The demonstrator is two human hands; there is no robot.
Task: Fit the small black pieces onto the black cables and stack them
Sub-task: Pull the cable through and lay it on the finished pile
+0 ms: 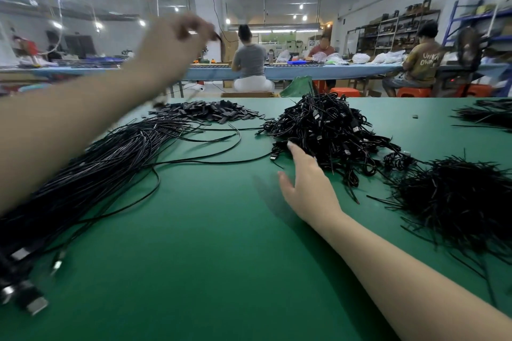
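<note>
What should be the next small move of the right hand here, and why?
Probably the right hand should pinch one cable out of the tangled cable heap. Its straight fingers touch the heap's near edge but hold nothing, while the raised, blurred left hand already seems to pinch something small and dark.

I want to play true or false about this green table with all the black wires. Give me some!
1. The right hand rests against the tangled cable pile. True.
2. The table is red. False: it is green.
3. The left hand is lying flat on the table. False: it is raised in the air, blurred, pinching something dark.
4. A heap of small black pieces lies at the table's far side. True.
5. The straight cable bundle lies under the right arm. False: it lies on the left, under the left arm.
</note>
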